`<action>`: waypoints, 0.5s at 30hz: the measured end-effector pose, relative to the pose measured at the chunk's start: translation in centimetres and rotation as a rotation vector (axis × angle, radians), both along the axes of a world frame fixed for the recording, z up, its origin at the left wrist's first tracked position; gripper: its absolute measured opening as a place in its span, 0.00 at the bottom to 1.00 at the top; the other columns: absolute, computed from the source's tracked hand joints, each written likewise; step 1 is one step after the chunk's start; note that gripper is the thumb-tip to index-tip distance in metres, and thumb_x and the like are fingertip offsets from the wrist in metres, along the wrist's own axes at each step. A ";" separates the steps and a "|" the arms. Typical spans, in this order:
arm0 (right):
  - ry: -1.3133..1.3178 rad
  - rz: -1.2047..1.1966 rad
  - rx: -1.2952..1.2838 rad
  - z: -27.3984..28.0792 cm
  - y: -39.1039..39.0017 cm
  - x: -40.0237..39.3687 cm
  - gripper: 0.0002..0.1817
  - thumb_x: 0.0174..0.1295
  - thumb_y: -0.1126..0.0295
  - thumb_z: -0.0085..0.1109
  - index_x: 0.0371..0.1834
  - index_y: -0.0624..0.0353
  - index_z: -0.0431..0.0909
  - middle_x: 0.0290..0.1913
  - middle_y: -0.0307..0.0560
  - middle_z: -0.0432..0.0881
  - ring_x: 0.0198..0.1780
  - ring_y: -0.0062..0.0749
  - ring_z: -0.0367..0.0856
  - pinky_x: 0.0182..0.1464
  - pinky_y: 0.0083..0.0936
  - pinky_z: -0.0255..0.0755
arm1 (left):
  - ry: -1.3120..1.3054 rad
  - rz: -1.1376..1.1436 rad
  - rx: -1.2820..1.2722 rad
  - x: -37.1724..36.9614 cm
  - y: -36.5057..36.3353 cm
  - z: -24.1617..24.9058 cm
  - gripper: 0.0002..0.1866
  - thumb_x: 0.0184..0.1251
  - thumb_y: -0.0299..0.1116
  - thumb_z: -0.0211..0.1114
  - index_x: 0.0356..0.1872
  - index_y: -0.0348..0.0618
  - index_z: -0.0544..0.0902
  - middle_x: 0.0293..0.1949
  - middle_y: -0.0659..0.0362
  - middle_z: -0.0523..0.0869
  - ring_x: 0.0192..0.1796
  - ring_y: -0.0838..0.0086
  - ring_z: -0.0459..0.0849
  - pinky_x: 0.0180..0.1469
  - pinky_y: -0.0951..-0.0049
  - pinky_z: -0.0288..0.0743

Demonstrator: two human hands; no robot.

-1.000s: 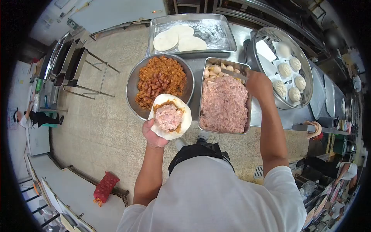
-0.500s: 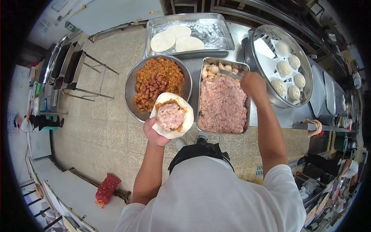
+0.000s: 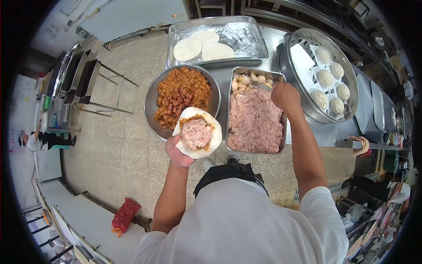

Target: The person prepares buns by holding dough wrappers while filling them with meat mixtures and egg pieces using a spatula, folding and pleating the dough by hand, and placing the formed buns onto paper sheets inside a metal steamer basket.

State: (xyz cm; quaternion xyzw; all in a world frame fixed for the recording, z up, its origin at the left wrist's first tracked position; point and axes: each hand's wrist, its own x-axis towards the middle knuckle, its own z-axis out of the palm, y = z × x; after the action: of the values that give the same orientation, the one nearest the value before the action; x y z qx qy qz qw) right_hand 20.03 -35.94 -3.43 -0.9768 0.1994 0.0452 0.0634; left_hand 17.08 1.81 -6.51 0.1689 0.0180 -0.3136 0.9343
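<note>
My left hand (image 3: 180,155) is closed under a round dough wrapper (image 3: 215,137), which carries a mound of pink minced meat (image 3: 196,134) over some brown-orange filling. The wrapper overlaps the near rim of a steel bowl (image 3: 150,112) of chunky orange-brown filling (image 3: 178,93). My right hand (image 3: 286,97) grips a flat metal filling spatula (image 3: 261,86), its handle hidden in the fist. The blade lies at the pale, rounded pieces (image 3: 245,80) along the far end of a rectangular steel pan (image 3: 228,119). Pink minced meat (image 3: 256,121) fills the rest of that pan.
A floured tray (image 3: 244,35) behind holds several dough rounds (image 3: 187,49). To the right stands a round steamer (image 3: 292,81) with pleated buns (image 3: 325,78) on paper. A red mesh sack (image 3: 126,215) lies at lower left. Other people (image 3: 33,141) are at the far left and right.
The spatula blade has shifted slightly among the pale pieces, with my right hand a little lower. My left hand keeps the filled wrapper; the whole view has moved slightly.
</note>
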 end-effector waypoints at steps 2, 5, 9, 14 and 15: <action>-0.022 -0.012 0.074 -0.9 -0.7 -0.4 0.14 0.60 0.67 0.51 0.41 0.57 0.86 0.40 0.64 0.87 0.45 0.59 0.86 0.51 0.49 0.79 | -0.006 0.010 0.014 -0.1 0.0 0.2 0.43 0.57 0.43 0.68 0.75 0.40 0.63 0.71 0.44 0.70 0.73 0.48 0.69 0.75 0.43 0.61; -0.096 -0.027 0.231 -2.7 -2.2 -1.4 0.13 0.59 0.66 0.55 0.42 0.55 0.86 0.41 0.62 0.87 0.46 0.59 0.86 0.50 0.48 0.78 | 0.040 0.016 -0.001 -0.1 0.0 0.3 0.45 0.53 0.41 0.69 0.74 0.38 0.64 0.70 0.44 0.72 0.71 0.48 0.72 0.74 0.44 0.64; -0.284 -0.011 0.439 -4.6 -3.3 -3.0 0.13 0.59 0.63 0.59 0.42 0.56 0.86 0.39 0.60 0.86 0.43 0.59 0.85 0.47 0.46 0.77 | 0.050 0.008 -0.015 0.1 -0.1 0.1 0.44 0.53 0.41 0.69 0.74 0.39 0.64 0.69 0.44 0.73 0.70 0.48 0.73 0.74 0.45 0.65; -0.330 -0.010 0.471 -0.9 -2.5 -5.7 0.12 0.61 0.65 0.60 0.43 0.57 0.85 0.34 0.58 0.86 0.37 0.54 0.86 0.42 0.40 0.76 | 0.028 0.006 -0.015 1.5 -2.1 -0.2 0.41 0.57 0.42 0.67 0.73 0.39 0.65 0.68 0.44 0.74 0.69 0.49 0.75 0.73 0.46 0.66; -0.358 0.011 0.441 0.5 -2.3 -6.4 0.11 0.61 0.66 0.61 0.44 0.57 0.85 0.33 0.57 0.86 0.34 0.51 0.85 0.39 0.38 0.76 | 0.020 0.017 -0.016 1.8 -2.8 -0.4 0.40 0.58 0.41 0.66 0.73 0.39 0.65 0.67 0.44 0.75 0.68 0.49 0.75 0.73 0.46 0.66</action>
State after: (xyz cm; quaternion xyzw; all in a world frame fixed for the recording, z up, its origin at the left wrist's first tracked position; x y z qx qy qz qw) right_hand 13.66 -38.23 -2.96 -0.9329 0.1652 -0.0855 0.3084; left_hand 18.85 -1.00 -6.95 0.1578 0.0264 -0.3073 0.9381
